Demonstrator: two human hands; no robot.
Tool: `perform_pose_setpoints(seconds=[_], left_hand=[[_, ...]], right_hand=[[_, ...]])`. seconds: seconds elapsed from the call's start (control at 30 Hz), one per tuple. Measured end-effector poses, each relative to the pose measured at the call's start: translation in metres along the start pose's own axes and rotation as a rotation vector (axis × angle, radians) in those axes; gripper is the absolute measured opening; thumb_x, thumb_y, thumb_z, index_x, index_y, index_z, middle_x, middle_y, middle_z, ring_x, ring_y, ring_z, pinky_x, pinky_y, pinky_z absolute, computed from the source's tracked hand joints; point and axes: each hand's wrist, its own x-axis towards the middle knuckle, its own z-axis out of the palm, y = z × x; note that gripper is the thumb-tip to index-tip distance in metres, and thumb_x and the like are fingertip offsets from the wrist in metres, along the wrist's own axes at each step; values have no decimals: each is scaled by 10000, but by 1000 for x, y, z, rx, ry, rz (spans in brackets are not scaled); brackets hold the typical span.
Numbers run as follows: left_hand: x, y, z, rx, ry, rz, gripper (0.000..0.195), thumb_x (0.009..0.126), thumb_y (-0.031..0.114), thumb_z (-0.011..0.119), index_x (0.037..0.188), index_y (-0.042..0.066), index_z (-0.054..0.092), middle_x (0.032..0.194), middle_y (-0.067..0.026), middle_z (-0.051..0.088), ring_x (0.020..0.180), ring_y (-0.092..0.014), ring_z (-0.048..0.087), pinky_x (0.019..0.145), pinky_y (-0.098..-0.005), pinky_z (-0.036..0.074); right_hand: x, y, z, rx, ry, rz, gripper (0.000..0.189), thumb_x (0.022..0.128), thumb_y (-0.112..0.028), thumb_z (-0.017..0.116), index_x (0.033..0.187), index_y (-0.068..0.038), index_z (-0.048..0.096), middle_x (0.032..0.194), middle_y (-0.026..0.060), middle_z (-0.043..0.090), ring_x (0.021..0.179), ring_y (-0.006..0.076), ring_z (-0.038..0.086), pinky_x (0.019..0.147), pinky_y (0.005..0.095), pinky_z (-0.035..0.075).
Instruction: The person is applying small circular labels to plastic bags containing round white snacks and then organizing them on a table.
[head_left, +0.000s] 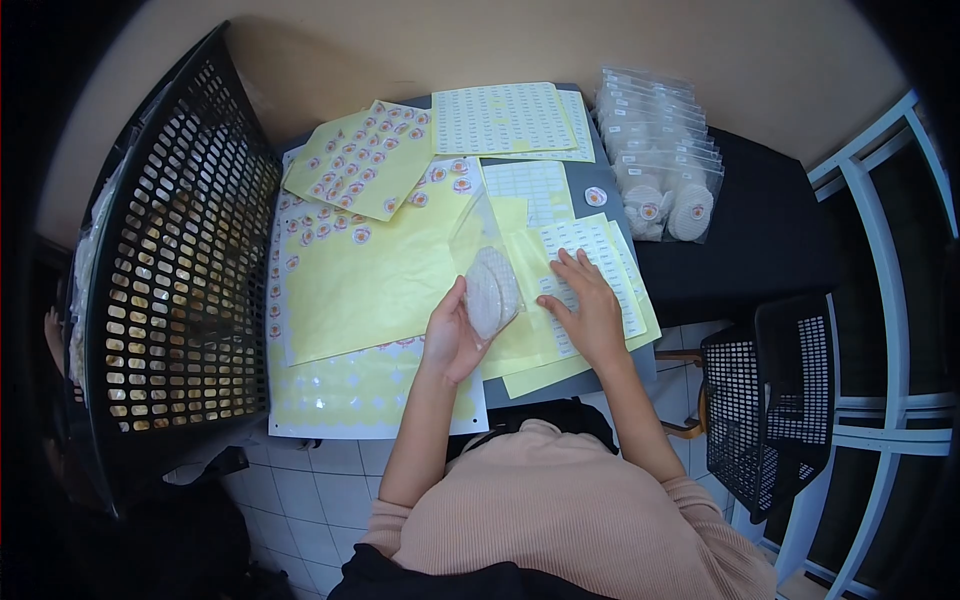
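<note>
My left hand holds a clear plastic bag with white textured pads inside, its empty end pointing away from me. To its right, my right hand rests on or just over a yellow-backed sheet of small printed labels, fingers spread. Whether a label is on a fingertip cannot be seen. Beyond my hands lie a sheet of small blank labels and one loose round sticker. Sheets with round flower-like stickers cover the left part of the grey table.
A tall black plastic basket stands at the left. Filled, labelled bags stand in overlapping rows on a black cloth at the right. More label sheets lie by the wall. Another black basket is at the lower right.
</note>
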Motion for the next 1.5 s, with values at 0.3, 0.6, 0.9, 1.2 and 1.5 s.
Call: perform_pose_setpoints(seconds=[0.3, 0.6, 0.9, 1.2, 1.5], left_hand=[[3, -1, -3, -13, -8, -3, 459, 930, 315, 201, 1304, 56, 256, 1285, -122, 379, 1196, -249, 364, 967, -424, 330], [-4, -12, 6, 82, 56, 50, 416, 929, 299, 263, 1240, 33, 342, 1226, -111, 433, 1137, -236, 429, 936, -400, 371], [-15, -11, 1, 142, 207, 363, 264, 911, 237, 380, 1096, 50, 408, 1062, -82, 490, 986, -167, 503, 834, -335, 434], [-30, 6, -2, 332, 196, 504, 296, 892, 139, 376, 1176, 66, 332, 1171, -148, 460, 1029, -198, 492, 827, -320, 445], [-41, 1, 19, 707, 84, 564, 504, 812, -32, 348, 1283, 66, 199, 1211, -182, 452, 949, -159, 539, 762, -232, 456]], right_hand=[[-1, 1, 6, 89, 54, 13, 307, 680, -123, 677, 944, -8, 571, 1120, 129, 543, 1151, 330, 410, 966, 427, 313], [4, 2, 5, 320, 106, 83, 114, 706, -53, 632, 800, -17, 579, 1022, 146, 589, 1123, 360, 437, 945, 415, 333], [0, -6, 9, 84, 189, 25, 163, 684, -65, 643, 797, 33, 580, 1022, 140, 551, 973, 301, 519, 829, 352, 419], [5, -11, 5, 208, 149, 76, 74, 698, -42, 623, 755, -10, 587, 958, 146, 586, 976, 300, 536, 846, 355, 401], [16, -39, -28, 614, 211, 46, 68, 746, -42, 583, 779, 13, 559, 842, 92, 565, 792, 183, 544, 735, 288, 415]])
